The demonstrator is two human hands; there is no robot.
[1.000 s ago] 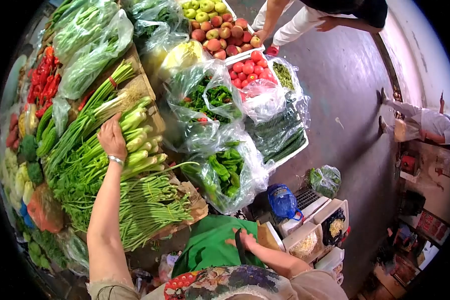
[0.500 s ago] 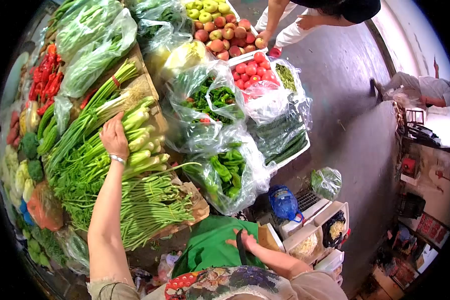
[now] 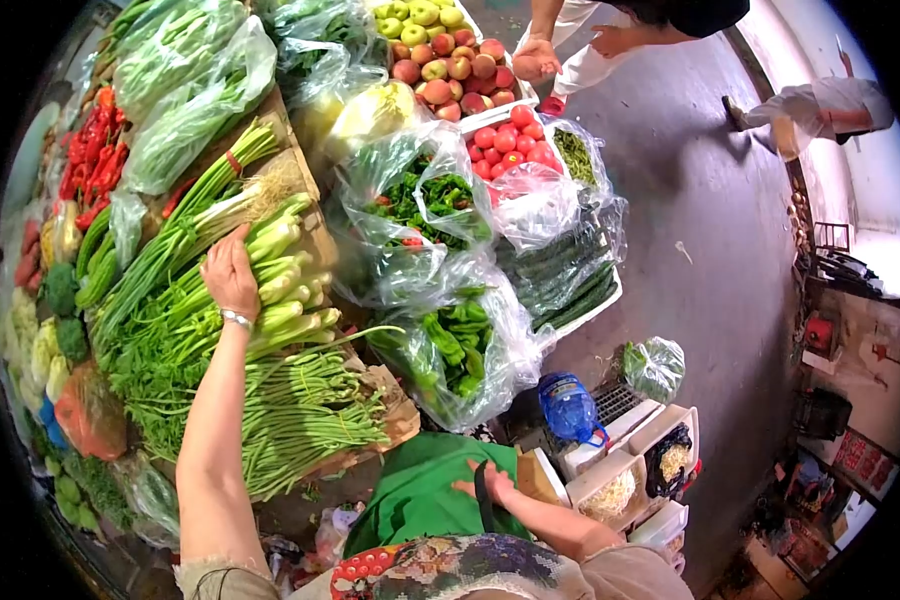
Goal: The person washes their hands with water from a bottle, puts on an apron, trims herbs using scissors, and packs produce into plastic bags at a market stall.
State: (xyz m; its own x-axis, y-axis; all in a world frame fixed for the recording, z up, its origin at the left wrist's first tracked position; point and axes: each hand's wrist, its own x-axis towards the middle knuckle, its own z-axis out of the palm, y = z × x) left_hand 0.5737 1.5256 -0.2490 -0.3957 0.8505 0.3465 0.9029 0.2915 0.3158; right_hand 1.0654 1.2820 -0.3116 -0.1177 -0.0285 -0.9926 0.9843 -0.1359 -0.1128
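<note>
My left hand (image 3: 230,274), with a silver bracelet at its wrist, reaches over the bunches of celery (image 3: 282,262) on the stall. Its fingers are closed over the stalks near their pale ends. Spring onions (image 3: 258,195) lie just above it, and long green beans (image 3: 305,410) are spread below, by my forearm. Down in front of my body, my right hand (image 3: 492,486) lies against a green cloth (image 3: 420,475), fingers apart. A black strap (image 3: 483,497) crosses that hand.
Bagged green peppers (image 3: 458,345), tomatoes (image 3: 510,145), cucumbers (image 3: 570,275) and peaches (image 3: 460,75) stand to the right. A blue water jug (image 3: 568,405) sits near white boxes (image 3: 610,485). One person (image 3: 620,40) stands beyond the peaches; another (image 3: 820,110) is at far right.
The person by the peaches has drawn a hand back from the fruit, palm now showing. The person at far right has shifted up and left. Both my hands stay in place.
</note>
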